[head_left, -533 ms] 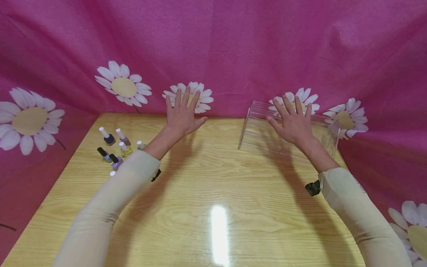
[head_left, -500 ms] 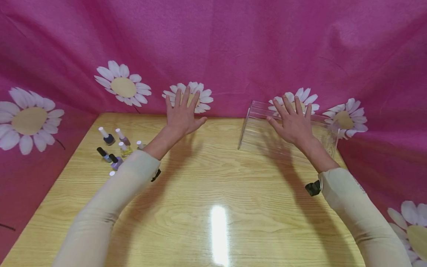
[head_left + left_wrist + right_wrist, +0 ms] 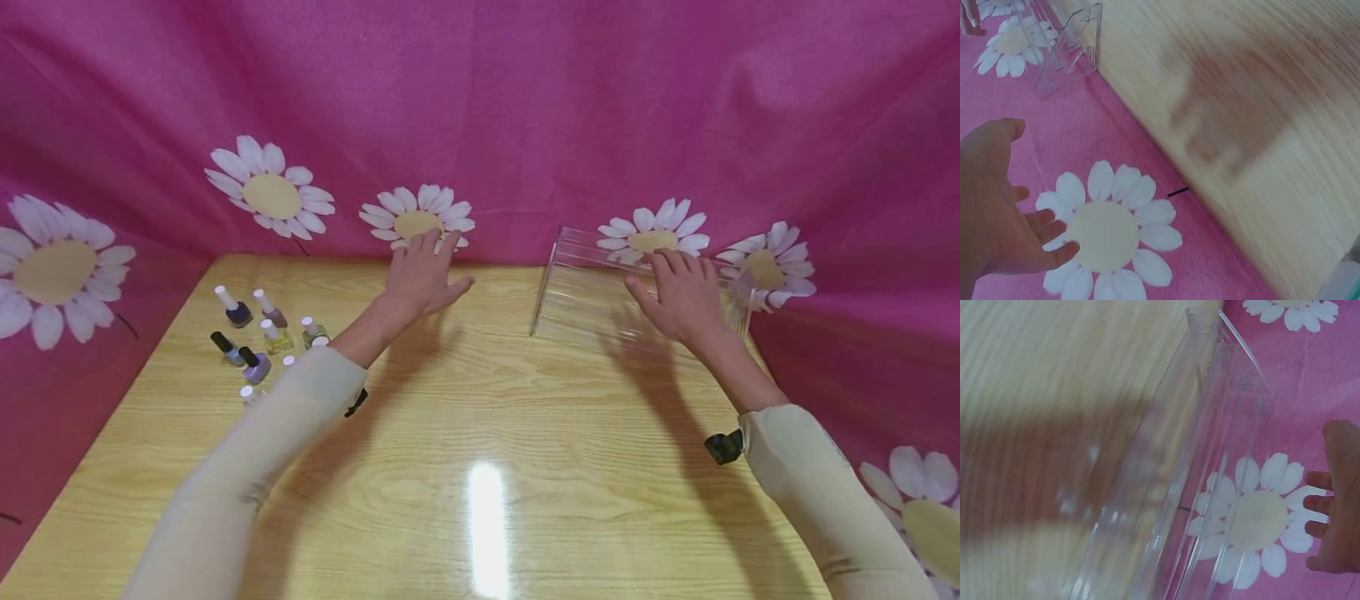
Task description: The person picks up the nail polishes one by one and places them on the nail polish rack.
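My left hand (image 3: 422,279) hovers over the back of the table with loosely bent fingers and the thumb spread to the right; it holds nothing. My right hand (image 3: 684,302) is held in the air above a clear tiered rack (image 3: 581,287), its fingers relaxed and apart from it in the right wrist view. To the left of my left forearm stand several nail polish bottles, among them a dark blue bottle (image 3: 238,313), a yellow bottle (image 3: 278,337) and a lilac bottle (image 3: 256,365). My left sleeve partly hides some of them.
The wooden table (image 3: 487,400) reaches back to a pink curtain (image 3: 510,125) printed with white daisies, which also hangs at both sides. A bright light reflection lies on the table's near part. The rack stands at the back right, close to the curtain.
Both hands have come down and back slightly, their fingers going from straight and spread to loosely bent. The head view has shifted a little. More of the bottles show beside my left sleeve.
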Action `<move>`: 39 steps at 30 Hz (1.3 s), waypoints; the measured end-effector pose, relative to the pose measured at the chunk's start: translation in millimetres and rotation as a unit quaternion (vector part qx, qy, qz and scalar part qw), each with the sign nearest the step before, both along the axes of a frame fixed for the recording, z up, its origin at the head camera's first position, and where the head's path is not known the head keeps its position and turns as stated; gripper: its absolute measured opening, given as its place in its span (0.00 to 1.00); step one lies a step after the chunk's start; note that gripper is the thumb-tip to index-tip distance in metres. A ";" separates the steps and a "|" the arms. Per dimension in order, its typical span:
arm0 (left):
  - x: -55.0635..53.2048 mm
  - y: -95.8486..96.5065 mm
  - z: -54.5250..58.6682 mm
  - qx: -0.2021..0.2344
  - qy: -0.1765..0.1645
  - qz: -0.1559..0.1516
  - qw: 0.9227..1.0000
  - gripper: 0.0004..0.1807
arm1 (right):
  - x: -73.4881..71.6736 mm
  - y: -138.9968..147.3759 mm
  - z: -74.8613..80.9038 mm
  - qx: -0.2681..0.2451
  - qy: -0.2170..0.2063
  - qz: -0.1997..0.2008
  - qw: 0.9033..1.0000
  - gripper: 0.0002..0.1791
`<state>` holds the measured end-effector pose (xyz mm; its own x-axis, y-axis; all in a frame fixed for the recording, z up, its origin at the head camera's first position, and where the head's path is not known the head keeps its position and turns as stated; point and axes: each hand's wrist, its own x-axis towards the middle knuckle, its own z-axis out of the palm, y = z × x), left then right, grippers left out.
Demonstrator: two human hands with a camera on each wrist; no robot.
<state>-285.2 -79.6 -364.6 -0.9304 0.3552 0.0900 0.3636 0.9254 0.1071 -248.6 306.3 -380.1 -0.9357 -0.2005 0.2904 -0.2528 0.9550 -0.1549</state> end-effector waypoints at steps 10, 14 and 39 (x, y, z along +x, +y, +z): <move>0.7 25.8 -13.0 -0.044 -0.028 -0.051 0.997 0.35 | 17.1 15.6 -7.8 -0.010 -0.005 0.002 1.000 0.28; 0.8 37.2 -17.9 -0.062 -0.041 -0.065 0.995 0.33 | 22.5 22.1 -11.0 -0.009 0.014 0.014 1.000 0.24; -4.4 103.9 -51.0 -0.088 -0.093 -0.115 0.985 0.33 | 70.5 87.1 -50.9 -0.015 -0.056 -0.063 0.996 0.21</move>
